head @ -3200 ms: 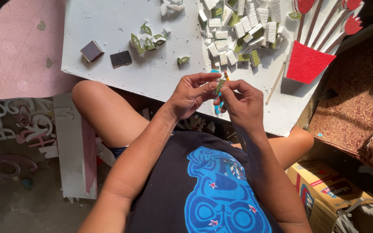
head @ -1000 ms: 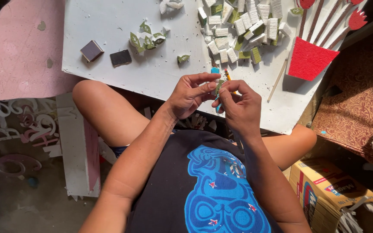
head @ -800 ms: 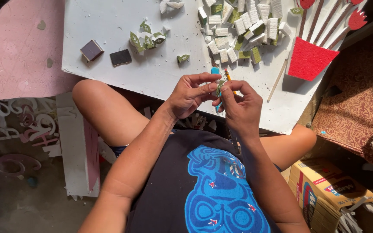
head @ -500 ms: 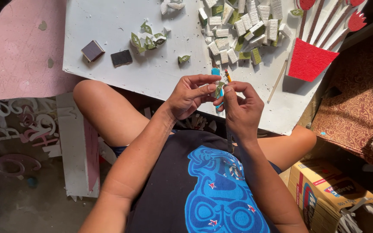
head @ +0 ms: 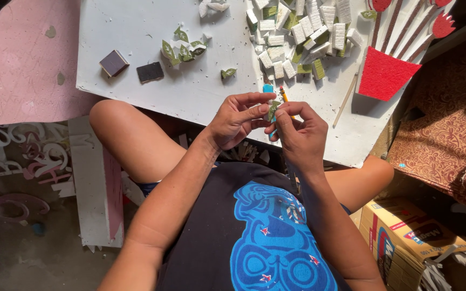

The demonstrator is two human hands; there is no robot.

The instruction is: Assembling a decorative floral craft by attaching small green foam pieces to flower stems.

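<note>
Fingers of both hands meet over the near edge of a white board [head: 152, 32], pinching a small piece of white foam with a green leaf-shaped face [head: 272, 110]. The piece is tiny and mostly hidden between fingertips, held in the air just above the board's edge and over the person's lap.

The left hand [head: 238, 121] curls loosely, its thumb and forefinger closed together on the piece from the left while the other fingers arch above it. The right hand [head: 297, 134] grips from the other side, fingers bent and pressed against the same piece; it also carries a blue-handled tool [head: 268, 89] and an orange pencil [head: 283, 95], whose tips stick up past the knuckles. Exactly how these two are wedged in the right hand cannot be told.

On the board, a heap of white and green foam blocks [head: 303, 37] lies beyond the hands. To its left sits a smaller cluster of finished green leaf pieces [head: 183, 49], with a single one [head: 228, 73] nearer the hands. Two dark squares [head: 131, 67] rest side by side farther left. A red foam pot shape [head: 384, 78] with white stems sits at the board's right, a thin wooden stick [head: 346, 99] beside it.

A cardboard box [head: 405, 242] stands by the person's right knee, and cut-out foam letters [head: 22, 161] lie scattered on the floor at the left.
</note>
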